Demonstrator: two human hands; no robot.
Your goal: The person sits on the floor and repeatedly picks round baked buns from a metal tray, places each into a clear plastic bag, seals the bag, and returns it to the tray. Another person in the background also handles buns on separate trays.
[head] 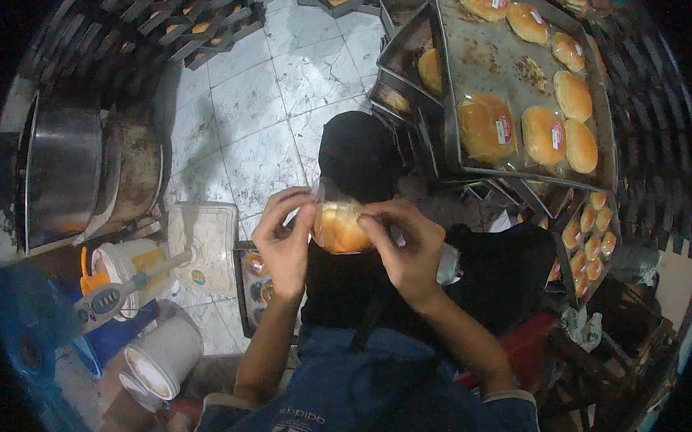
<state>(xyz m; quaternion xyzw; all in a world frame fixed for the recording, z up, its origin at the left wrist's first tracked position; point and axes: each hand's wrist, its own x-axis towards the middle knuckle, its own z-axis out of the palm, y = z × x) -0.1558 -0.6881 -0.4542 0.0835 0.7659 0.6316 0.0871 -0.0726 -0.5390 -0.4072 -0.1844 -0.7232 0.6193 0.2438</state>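
A golden bread bun (341,230) in a clear plastic bag is held up between my two hands, above my lap. My left hand (283,236) pinches the bag's edge on the left with thumb and forefinger. On the other side, my right hand (405,242) has its thumb and fingertips on the bag near its upper right. The plastic stands up loosely above the bun. To the right, a large metal baking tray (489,53) carries several buns; a bagged bun (486,130) bearing a label lies at its near left corner.
More trays with buns (590,243) are stacked at right, and others (210,31) lie at the far left. A pedestal fan (103,302) stands at left beside white buckets (163,351). Large metal pots (66,170) stand at the left edge. The tiled floor (255,121) stretches ahead.
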